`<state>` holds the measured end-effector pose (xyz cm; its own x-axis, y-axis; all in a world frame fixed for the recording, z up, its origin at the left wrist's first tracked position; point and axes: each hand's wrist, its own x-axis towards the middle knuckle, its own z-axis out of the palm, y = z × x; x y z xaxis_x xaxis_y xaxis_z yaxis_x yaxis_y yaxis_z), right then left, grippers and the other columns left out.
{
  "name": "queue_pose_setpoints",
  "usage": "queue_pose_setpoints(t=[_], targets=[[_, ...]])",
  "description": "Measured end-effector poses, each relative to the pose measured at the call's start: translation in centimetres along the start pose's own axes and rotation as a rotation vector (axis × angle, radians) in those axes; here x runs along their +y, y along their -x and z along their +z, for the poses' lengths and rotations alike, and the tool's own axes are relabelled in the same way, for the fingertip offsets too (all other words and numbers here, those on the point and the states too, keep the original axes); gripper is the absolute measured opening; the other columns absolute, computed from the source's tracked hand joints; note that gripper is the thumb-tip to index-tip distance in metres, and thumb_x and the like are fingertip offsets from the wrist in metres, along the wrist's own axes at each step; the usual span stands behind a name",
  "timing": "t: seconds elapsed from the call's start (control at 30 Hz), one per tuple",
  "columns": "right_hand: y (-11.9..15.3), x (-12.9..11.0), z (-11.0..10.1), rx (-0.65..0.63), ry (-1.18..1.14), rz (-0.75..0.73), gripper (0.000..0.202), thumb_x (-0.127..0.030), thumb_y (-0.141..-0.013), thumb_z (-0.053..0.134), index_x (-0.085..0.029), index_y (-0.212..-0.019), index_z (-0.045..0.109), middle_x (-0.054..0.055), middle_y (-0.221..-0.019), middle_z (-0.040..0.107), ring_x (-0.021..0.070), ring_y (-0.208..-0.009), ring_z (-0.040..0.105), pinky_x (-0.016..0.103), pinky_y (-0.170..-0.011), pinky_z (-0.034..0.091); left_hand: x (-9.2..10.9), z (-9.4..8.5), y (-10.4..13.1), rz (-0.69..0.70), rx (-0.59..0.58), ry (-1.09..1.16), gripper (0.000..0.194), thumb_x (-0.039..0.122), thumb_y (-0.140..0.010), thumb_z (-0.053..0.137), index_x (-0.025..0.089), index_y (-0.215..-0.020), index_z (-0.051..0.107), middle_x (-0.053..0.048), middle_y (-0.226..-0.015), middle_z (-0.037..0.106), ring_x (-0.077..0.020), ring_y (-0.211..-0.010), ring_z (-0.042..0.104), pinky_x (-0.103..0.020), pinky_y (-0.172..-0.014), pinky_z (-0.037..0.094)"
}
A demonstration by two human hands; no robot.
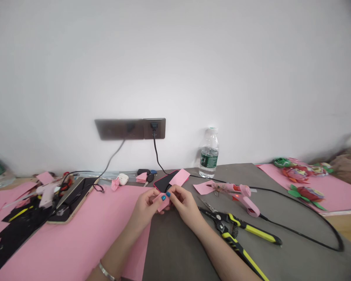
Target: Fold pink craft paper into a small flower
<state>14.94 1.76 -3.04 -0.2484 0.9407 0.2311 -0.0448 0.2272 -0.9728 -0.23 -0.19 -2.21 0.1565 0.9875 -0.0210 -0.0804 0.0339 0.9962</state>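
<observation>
Between my two hands is a small piece of pink paper [163, 206], pinched at its upper edge near the blue-painted thumbnails. My left hand [148, 207] grips it from the left, fingers curled behind it. From the right, my right hand [183, 203] closes on the same piece with thumb and fingertips. Just beyond the hands lies a dark phone with a red edge [163, 183], a pink paper rectangle [179, 177] resting on it. Another pink slip [203, 188] lies by the nozzle of a pink glue gun [231, 188], whose small red light is lit.
Yellow-and-black pliers [245, 228] lie right of my forearm. A water bottle [209, 156] stands against the wall. Paper flowers [298, 173] rest on pink paper at right. Large pink sheet [105, 230], another phone [73, 201] and a second glue gun [46, 195] are at left. Cords run from the socket [154, 128].
</observation>
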Motion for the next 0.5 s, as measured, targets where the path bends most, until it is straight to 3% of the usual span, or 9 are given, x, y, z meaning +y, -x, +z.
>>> queue_pose_setpoints(t=[0.13, 0.27, 0.4, 0.5], targets=[[0.21, -0.01, 0.20, -0.031, -0.044, -0.007, 0.036, -0.054, -0.086, 0.055, -0.020, -0.074, 0.052, -0.004, -0.062, 0.049, 0.0119, -0.050, 0.048, 0.024, -0.049, 0.042, 0.29, 0.00, 0.19, -0.010, -0.081, -0.040, 0.033, 0.048, -0.084, 0.063, 0.017, -0.074, 0.058, -0.002, -0.066, 0.065, -0.0146, -0.063, 0.065, -0.022, -0.057, 0.052], [0.11, 0.22, 0.06, -0.022, 0.013, -0.017, 0.032, -0.049, -0.087, 0.055, -0.021, -0.072, 0.051, -0.004, -0.059, 0.048, 0.0122, -0.048, 0.047, 0.024, -0.047, 0.041, 0.48, 0.10, 0.16, 0.007, -0.125, -0.093, 0.036, 0.051, -0.082, 0.062, 0.016, -0.070, 0.060, 0.000, -0.063, 0.057, -0.0124, -0.056, 0.056, -0.020, -0.048, 0.047], [0.21, 0.05, -0.11, 0.161, 0.191, -0.169, 0.015, -0.033, -0.089, 0.052, -0.019, -0.085, 0.057, 0.001, -0.073, 0.056, 0.0149, -0.063, 0.051, 0.025, -0.057, 0.041, 0.01, 0.05, -0.29, 0.041, 0.009, -0.078, 0.043, 0.056, -0.077, 0.063, 0.017, -0.060, 0.057, 0.005, -0.057, 0.040, -0.0102, -0.049, 0.044, -0.021, -0.042, 0.045], [0.62, -0.40, 0.11, 0.198, 0.329, -0.263, 0.010, -0.025, -0.085, 0.058, -0.020, -0.092, 0.053, -0.001, -0.074, 0.052, 0.0149, -0.064, 0.048, 0.026, -0.060, 0.040, -0.23, -0.09, -0.46, 0.054, 0.145, -0.042, 0.042, 0.054, -0.076, 0.064, 0.016, -0.059, 0.059, 0.004, -0.057, 0.042, -0.0110, -0.050, 0.045, -0.022, -0.046, 0.046]])
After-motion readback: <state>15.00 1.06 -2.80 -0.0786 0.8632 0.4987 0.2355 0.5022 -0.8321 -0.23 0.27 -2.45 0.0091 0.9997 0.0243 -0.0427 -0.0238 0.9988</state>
